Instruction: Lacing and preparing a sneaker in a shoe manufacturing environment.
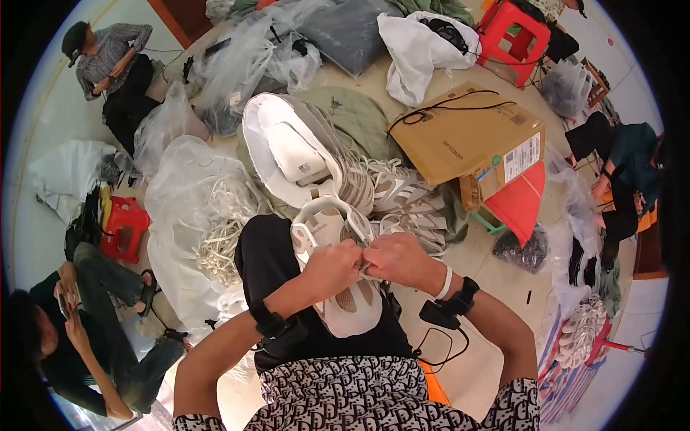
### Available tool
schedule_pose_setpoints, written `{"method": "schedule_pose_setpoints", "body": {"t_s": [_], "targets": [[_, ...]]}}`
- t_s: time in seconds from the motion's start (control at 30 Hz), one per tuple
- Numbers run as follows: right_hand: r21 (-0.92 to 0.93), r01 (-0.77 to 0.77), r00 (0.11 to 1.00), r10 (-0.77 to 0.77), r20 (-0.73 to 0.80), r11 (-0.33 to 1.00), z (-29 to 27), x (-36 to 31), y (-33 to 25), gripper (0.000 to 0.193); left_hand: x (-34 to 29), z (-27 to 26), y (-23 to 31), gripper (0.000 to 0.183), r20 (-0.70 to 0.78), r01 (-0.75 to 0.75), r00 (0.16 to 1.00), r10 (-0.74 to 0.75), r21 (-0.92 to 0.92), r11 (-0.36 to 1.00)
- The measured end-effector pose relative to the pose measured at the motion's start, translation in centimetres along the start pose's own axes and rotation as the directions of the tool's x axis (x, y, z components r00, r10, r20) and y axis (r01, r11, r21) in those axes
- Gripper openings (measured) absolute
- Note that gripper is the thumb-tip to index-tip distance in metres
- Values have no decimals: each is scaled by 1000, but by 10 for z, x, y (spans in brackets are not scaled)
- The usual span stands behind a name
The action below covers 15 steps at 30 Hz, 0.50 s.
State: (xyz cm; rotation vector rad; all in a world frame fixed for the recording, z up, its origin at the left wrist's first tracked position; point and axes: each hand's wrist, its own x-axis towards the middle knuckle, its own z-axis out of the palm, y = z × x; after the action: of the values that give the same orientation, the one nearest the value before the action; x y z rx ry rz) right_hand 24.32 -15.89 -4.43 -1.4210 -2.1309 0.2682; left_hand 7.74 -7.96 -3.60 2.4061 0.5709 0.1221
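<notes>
A white and beige shoe upper (pixel 353 310) lies across my lap, its toe toward me and its collar pointing away. Both hands meet over its lacing area. My left hand (pixel 332 270) is closed, fingers pinched at the eyelet edge. Opposite it, my right hand (pixel 404 263) is closed too, its fingertips almost touching the left ones. Whether a lace runs between the fingers is hidden. Just beyond stands a nested stack of similar uppers (pixel 295 154), with more laced uppers (pixel 406 194) to its right. A bundle of white shoelaces (pixel 219 233) hangs by my left knee.
A cardboard box (pixel 460 136) with a black cable on it stands at the far right. Clear plastic bags (pixel 180 172) crowd the left. Red stools (pixel 126 230) (pixel 512 43) stand around. Co-workers sit at left and right. More uppers (pixel 581 334) lie on striped cloth.
</notes>
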Motion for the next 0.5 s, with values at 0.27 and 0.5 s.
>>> {"method": "schedule_pose_setpoints", "body": {"t_s": [0.27,0.5], "targets": [[-49,94,995,-95,-14,994,-1,3,2,14,9,1,-2,10,116,20,993,-25,37,999],[-19,25,1000,-25,-2,1000,-6,2,-2,13,-1,-18,-5,4,-19,-51,998,53,80,995]]}}
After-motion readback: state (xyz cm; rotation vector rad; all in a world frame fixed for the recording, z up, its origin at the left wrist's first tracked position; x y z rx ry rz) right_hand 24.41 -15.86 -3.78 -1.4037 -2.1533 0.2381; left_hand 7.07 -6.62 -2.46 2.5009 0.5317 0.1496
